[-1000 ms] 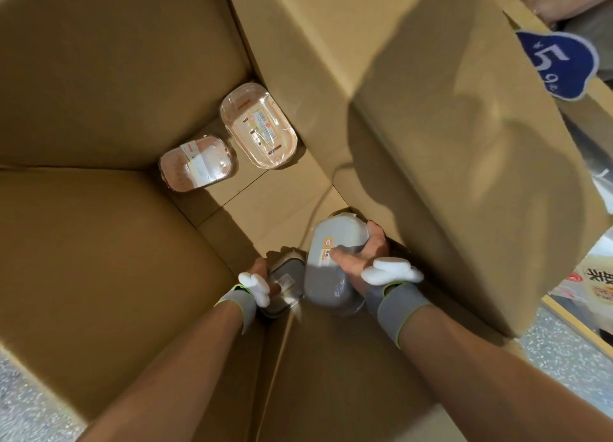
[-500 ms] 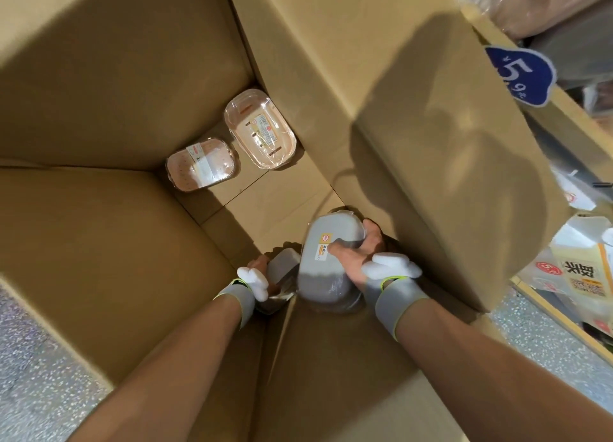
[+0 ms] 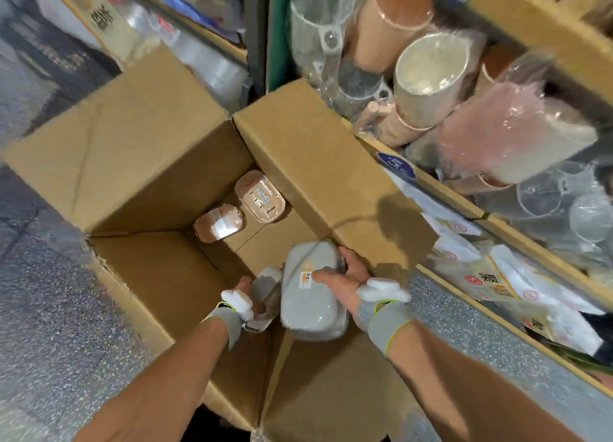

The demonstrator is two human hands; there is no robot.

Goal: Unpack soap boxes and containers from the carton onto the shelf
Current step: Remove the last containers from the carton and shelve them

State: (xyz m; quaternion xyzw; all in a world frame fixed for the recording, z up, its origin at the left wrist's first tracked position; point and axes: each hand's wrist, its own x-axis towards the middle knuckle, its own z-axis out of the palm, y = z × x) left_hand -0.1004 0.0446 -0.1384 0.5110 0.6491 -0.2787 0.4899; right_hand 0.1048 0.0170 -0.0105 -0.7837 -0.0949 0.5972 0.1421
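The right hand point(image 3: 345, 284) is clamped around a grey soap box point(image 3: 310, 295), thumb across its labelled lid, fingers wrapped over the far side. Just beside it, the left hand point(image 3: 247, 295) grips a smaller grey container point(image 3: 265, 292), partly hidden behind the knuckles. Both hands are over the near end of the open carton point(image 3: 159, 183). Down on the carton's floor, against its far corner, lie two pink soap boxes point(image 3: 260, 201), side by side and touching. Past the carton's right wall runs the shelf point(image 3: 517, 242), crowded with wrapped cups point(image 3: 431, 77) and packets point(image 3: 504, 285).
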